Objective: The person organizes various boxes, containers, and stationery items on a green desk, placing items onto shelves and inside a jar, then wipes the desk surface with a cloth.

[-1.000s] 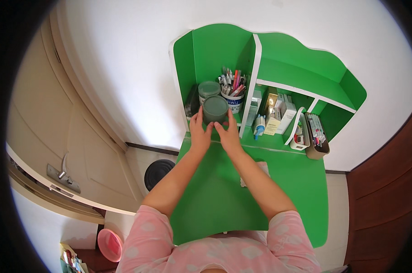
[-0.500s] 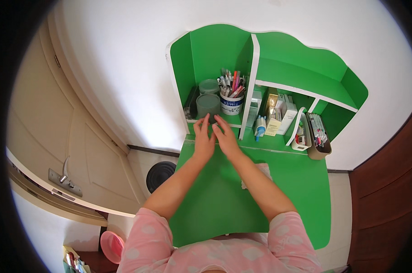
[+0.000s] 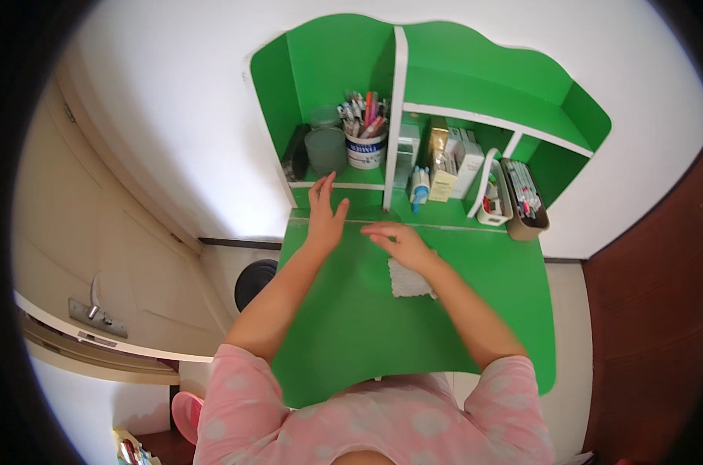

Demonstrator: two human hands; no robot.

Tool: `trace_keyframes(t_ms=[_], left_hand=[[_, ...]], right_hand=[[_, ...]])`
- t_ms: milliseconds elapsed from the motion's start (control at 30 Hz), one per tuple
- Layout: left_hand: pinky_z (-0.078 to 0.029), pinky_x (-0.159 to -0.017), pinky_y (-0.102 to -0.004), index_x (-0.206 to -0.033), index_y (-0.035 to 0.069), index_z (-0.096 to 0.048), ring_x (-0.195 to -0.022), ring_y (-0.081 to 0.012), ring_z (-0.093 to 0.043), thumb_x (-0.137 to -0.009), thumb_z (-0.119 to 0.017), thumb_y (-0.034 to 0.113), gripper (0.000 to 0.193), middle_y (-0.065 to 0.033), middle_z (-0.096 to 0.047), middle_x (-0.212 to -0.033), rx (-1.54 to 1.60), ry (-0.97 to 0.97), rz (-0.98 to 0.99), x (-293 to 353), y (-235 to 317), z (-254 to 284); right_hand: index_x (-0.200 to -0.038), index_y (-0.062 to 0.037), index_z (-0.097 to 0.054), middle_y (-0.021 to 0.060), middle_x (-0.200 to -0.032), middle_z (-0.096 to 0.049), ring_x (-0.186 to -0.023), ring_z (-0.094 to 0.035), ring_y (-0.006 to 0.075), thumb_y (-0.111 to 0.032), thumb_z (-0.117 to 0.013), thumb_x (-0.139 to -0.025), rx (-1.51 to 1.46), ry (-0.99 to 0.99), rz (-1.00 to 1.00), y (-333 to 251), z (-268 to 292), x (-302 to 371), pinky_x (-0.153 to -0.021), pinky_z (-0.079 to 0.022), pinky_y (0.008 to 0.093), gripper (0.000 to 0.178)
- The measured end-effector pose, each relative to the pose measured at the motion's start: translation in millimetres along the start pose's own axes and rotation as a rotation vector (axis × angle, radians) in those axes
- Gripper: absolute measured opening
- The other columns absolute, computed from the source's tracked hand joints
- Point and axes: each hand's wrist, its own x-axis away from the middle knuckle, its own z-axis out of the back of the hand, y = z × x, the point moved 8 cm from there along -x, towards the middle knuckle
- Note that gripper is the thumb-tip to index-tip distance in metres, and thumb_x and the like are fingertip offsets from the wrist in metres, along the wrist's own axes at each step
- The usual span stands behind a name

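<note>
My left hand (image 3: 326,217) is stretched out with nothing in it, its fingertips just below the front edge of the left cubby. In that cubby stand a translucent grey-green round canister (image 3: 325,152), a similar one (image 3: 324,116) behind it, and a white and blue tub (image 3: 364,152) full of pens (image 3: 363,116). A dark object (image 3: 296,153) leans at the cubby's left wall. Over the desk, my right hand (image 3: 402,245) is empty, fingers extended leftward and thumb side by side with them. Just below it lies a pale cloth (image 3: 408,279).
On the green desk (image 3: 351,325), the hutch's right side holds small boxes (image 3: 454,167), a blue and white item (image 3: 419,188), a white basket (image 3: 494,203) and a brown bin of pens (image 3: 526,209). A black round object (image 3: 256,283) and a door (image 3: 134,225) are at left.
My hands have parted from in front of the grey-green canister. The right has come down and right toward the cloth; the left stays near the cubby edge. The view has shifted.
</note>
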Motion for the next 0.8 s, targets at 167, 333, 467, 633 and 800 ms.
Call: trace_keyframes(t_ms=[167,333,467,633,800], left_hand=[[-0.035,-0.103,-0.0392,-0.135,0.009,-0.039,-0.122,-0.0327,-0.040,-0.086,-0.059,0.008,0.053,-0.0174,-0.033,-0.135,-0.044,-0.101,-0.035,59,4,-20],[-0.034,-0.102,-0.0424,-0.130,0.008,-0.044,-0.118,-0.0384,-0.042,-0.083,-0.064,0.015,0.052,-0.0189,-0.040,-0.130,-0.006,-0.218,0.073,106,8,-49],[-0.036,-0.100,-0.0433,-0.127,0.009,-0.048,-0.115,-0.0379,-0.044,-0.081,-0.066,0.016,0.049,-0.0174,-0.046,-0.126,-0.043,-0.225,0.040,129,10,-63],[-0.038,-0.096,-0.0449,-0.119,0.009,-0.054,-0.110,-0.0360,-0.046,-0.079,-0.067,0.015,0.043,-0.0153,-0.049,-0.124,-0.276,-0.206,-0.034,135,22,-58],[-0.035,-0.098,-0.0468,-0.118,0.009,-0.055,-0.111,-0.0357,-0.046,-0.080,-0.065,0.015,0.039,-0.0137,-0.050,-0.124,-0.188,-0.220,-0.021,133,31,-58]], right_hand=[[-0.108,-0.0189,-0.068,-0.0021,-0.126,-0.058,-0.130,-0.041,0.0255,-0.027,-0.063,-0.085,0.625,-0.161,0.049,14,2,63,-0.111,-0.014,0.0553,0.025],[-0.109,-0.0193,-0.067,-0.0001,-0.128,-0.057,-0.131,-0.039,0.0264,-0.025,-0.063,-0.084,0.687,-0.101,0.171,29,9,92,-0.110,-0.019,0.0505,0.026],[-0.109,-0.0132,-0.067,0.0054,-0.125,-0.059,-0.125,-0.046,0.0271,-0.013,-0.061,-0.082,0.672,0.039,0.304,36,8,98,-0.103,-0.036,0.0398,0.028],[-0.112,-0.0088,-0.065,0.0101,-0.117,-0.062,-0.109,-0.058,0.0276,-0.005,-0.058,-0.082,0.568,0.312,0.259,48,51,138,-0.093,-0.046,0.0354,0.031],[-0.117,0.0001,-0.059,0.0178,-0.120,-0.058,-0.111,-0.057,0.0257,-0.020,-0.050,-0.094,-0.045,0.888,-0.106,116,198,235,-0.092,-0.046,0.0334,0.032]])
